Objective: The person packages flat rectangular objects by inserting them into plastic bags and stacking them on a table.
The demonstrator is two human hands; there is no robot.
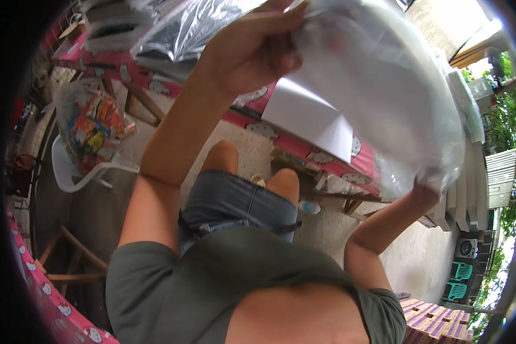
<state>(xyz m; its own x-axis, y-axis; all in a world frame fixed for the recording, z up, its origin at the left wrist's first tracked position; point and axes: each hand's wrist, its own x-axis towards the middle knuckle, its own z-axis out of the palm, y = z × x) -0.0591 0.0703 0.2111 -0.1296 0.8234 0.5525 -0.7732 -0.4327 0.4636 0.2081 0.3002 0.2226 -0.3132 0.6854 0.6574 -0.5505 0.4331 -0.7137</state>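
Observation:
A large clear plastic bag (378,86) is spread in the air above the table, blurred in places. My left hand (258,49) grips its upper left edge, fingers curled round the film. Lower down on the right, my right hand (429,186) holds the opposite edge, partly hidden by the plastic. Beneath the bag, a white sheet (309,117) lies on the table's pink printed cover (321,156). Left of it are clear-wrapped packs, one with a dark content (180,37), near my left forearm.
On the left, a white plastic chair (69,169) bears a clear bag of colourful packets (94,123). A plastic bottle (309,207) lies on the floor under the table. Green chairs (457,281) and a striped stack (438,321) stand at the right. Another pink-covered surface (46,286) is at lower left.

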